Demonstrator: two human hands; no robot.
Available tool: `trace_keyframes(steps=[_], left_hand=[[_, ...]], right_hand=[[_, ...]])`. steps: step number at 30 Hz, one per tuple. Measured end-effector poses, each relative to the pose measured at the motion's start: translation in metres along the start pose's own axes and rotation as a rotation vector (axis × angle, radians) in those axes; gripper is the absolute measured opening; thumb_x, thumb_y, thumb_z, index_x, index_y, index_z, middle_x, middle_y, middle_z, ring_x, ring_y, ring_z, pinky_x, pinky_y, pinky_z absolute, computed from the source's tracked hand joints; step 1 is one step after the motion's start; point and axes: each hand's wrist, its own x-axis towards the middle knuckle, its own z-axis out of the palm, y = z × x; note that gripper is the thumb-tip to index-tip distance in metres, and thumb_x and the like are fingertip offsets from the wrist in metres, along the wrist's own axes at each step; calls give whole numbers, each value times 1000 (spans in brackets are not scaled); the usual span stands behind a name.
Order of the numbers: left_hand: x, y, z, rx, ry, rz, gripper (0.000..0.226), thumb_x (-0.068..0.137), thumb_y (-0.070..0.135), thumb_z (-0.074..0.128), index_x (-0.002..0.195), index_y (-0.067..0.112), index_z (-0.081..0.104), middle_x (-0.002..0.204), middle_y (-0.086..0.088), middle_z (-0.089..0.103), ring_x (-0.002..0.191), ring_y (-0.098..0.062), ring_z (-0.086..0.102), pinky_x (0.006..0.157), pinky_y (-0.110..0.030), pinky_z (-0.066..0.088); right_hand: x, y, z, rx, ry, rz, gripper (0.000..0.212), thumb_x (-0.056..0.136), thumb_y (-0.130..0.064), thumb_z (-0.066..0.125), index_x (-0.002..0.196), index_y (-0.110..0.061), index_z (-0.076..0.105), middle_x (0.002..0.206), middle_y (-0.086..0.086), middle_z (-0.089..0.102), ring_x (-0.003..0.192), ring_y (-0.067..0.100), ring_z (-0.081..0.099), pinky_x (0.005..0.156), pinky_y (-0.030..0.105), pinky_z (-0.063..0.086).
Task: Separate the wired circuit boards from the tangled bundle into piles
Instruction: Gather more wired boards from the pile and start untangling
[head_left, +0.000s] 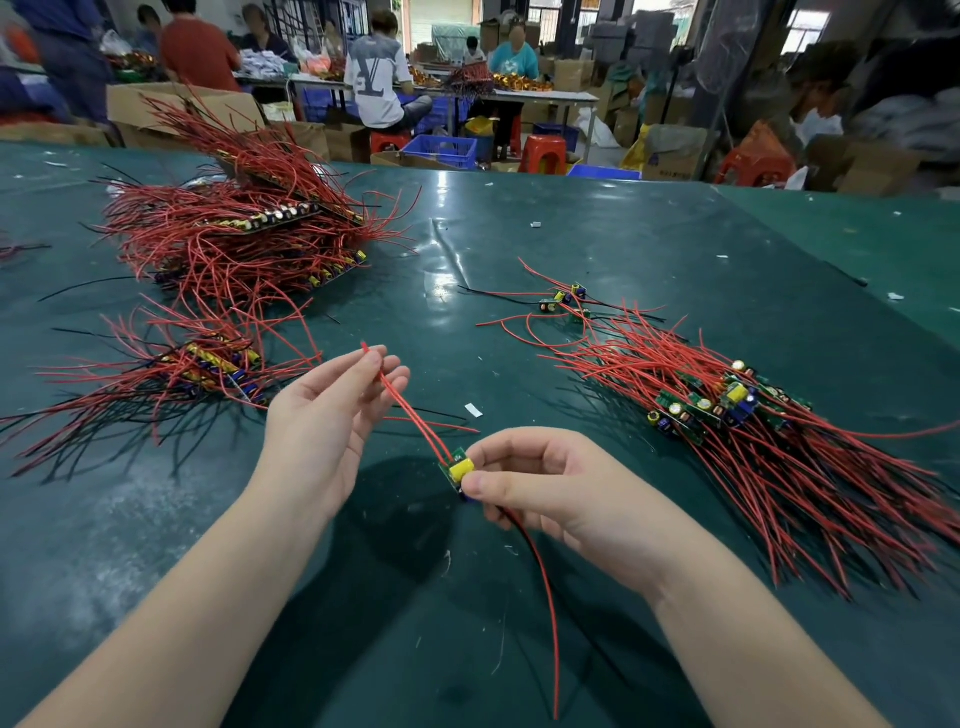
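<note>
One board in hand: a small green circuit board with a yellow part on top, held above the green surface near the middle of the view.
Right hand: the right hand pinches the board, thumb and curled fingers clamped on its lower end.
Left hand: the left hand, palm up, pinches the two red wires that rise from the board, fingers closed on them near their tips.
Trailing wires: a red wire and a black one run from under the right hand down toward the near edge.
Right pile: a spread heap of boards with red wires lies on the surface to the right, well apart from the hands.
Small group: a few loose boards lie beyond that heap.
Left bundle: a tangle of boards with red and black wires lies just left of the left hand.
Far stack: a big stacked mass of wired boards sits behind it.
Background: people sit at tables among cardboard boxes, blue crates and red stools.
</note>
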Motion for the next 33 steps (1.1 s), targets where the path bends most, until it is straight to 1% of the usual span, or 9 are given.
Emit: trace_keyframes(steps=[4,8,13,17,21,25,28,31,33], left_hand=[[-2,-4,2,63,29,104,9,91,-4,58,90,-1,66,75,-5,72,70,-14,72,65,-15,54],[-1,-2,1,120,18,142,7,91,0,59,92,-1,66,80,-11,70,69,-16,72,64,-18,55],[-1,0,-1,161,52,289,5,91,0,61,90,-1,66,69,-4,71,68,-17,72,64,-20,56],[-2,-2,-3,206,45,356,6,91,1,61,92,1,68,74,-7,71,71,-18,73,66,-20,56],[1,-1,-2,204,-53,332,12,96,7,55,95,7,66,73,-2,72,72,-19,72,67,-22,56],[-4,0,4,105,-193,169,24,103,18,41,102,10,63,77,-8,73,78,-24,73,66,-25,57],[-11,-4,8,158,-326,29,25,95,23,50,108,7,63,81,-14,73,78,-26,72,66,-27,57],[-17,-9,9,247,-454,-42,45,77,23,66,120,15,58,92,-15,74,81,-23,71,68,-26,56],[-19,-10,8,318,-502,-27,56,70,18,72,124,21,56,95,-15,74,84,-20,71,70,-25,56]], right_hand=[[1,0,-1,-6,22,-4,19,66,-31,78,83,-24,74,81,-1,71,68,13,56,72,31,40],[1,1,-1,-9,49,10,16,68,-27,78,82,-22,74,80,1,70,67,15,55,71,33,38],[2,0,-2,-12,78,23,15,69,-25,77,83,-21,74,80,0,70,66,14,55,70,30,40],[2,1,-3,-20,42,11,18,67,-31,78,83,-24,75,81,0,70,68,14,55,71,29,41],[3,3,-3,-1,77,9,25,61,-36,80,82,-24,75,83,3,70,67,15,55,71,30,41],[6,5,-3,73,148,-5,14,68,-26,78,81,-20,76,81,1,72,62,11,56,67,26,44],[8,5,-4,107,196,-7,5,76,-17,78,81,-17,76,79,1,71,59,10,56,63,21,46],[9,6,-5,124,253,-17,4,79,-14,74,80,-16,77,79,1,71,58,10,56,61,21,45],[10,7,-6,118,264,-24,4,79,-14,73,81,-16,77,79,1,71,59,10,55,63,22,45]])
